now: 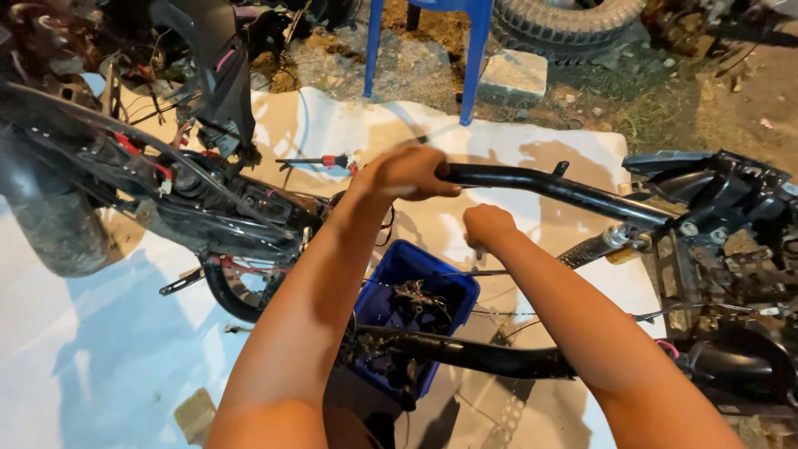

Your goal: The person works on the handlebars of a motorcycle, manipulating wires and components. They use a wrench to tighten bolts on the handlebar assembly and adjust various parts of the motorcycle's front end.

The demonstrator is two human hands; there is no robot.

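Both hands are fisted: left hand (405, 173) fingers wrap the black frame tube (549, 187), right hand (487, 226) just below.

Bin (391, 287) between two frame tubes (565, 189), tyre (565, 21) far behind, on sheet (100, 349).

White sheet (100, 333) spread over dirt ground (665, 100), bearing a blue bin (391, 291) near centre, a red-handled screwdriver (320, 160) farther back, stripped motorcycle frame (191, 199) at left.
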